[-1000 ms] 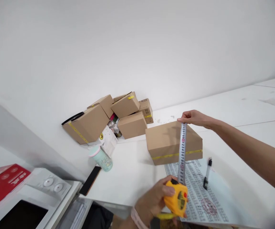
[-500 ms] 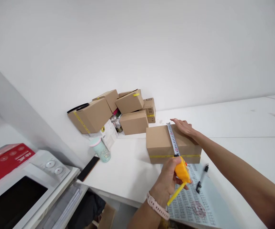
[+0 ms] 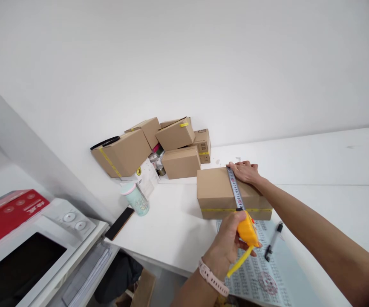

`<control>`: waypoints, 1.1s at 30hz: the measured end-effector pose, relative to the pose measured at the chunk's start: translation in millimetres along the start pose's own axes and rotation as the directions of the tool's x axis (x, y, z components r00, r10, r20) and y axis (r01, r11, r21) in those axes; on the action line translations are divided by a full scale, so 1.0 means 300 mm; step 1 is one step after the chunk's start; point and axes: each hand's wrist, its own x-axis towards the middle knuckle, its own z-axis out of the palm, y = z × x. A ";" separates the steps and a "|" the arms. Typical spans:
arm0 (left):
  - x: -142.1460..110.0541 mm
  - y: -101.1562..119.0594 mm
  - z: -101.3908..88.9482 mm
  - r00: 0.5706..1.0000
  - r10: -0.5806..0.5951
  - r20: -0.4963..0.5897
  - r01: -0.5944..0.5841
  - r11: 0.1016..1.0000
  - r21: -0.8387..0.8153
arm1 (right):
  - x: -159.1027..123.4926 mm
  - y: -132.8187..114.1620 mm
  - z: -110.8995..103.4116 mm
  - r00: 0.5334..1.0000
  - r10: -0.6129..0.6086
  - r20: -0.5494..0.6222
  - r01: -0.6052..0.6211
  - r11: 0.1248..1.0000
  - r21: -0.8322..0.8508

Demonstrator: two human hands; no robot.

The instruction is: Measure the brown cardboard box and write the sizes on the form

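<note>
In my left hand (image 3: pixel 223 244), with a pink band on its wrist, is a yellow tape measure (image 3: pixel 248 230), its fingers wrapped round the case. The white blade (image 3: pixel 235 189) lies drawn out across the top of a cardboard box (image 3: pixel 214 183) with a yellow strip along its near side. My right hand (image 3: pixel 246 172) rests on the box's far edge, fingers bent and pressed on the blade's far end. A yellow strap (image 3: pixel 240 262) hangs from the case. Under the box's near side lies a printed sheet (image 3: pixel 248 281), with a pen (image 3: pixel 274 242) on its right.
Several cardboard boxes (image 3: pixel 181 162) are stacked against the wall at the back left. A mint-green cup (image 3: pixel 136 199) and a dark flat object (image 3: pixel 119 224) occupy the table's left end. Beyond that edge stands a microwave (image 3: pixel 21 268) with a red box (image 3: pixel 12 213) on top.
My right hand has drawn its fingers in and now presses beside the blade's end. The blade and case have shifted slightly right; the view has moved a little.
</note>
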 end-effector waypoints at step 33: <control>-0.085 0.281 -0.335 0.802 0.594 -0.071 -0.569 0.794 0.215 | -0.423 -0.015 -0.287 0.966 0.226 -0.129 -0.156 0.900 0.408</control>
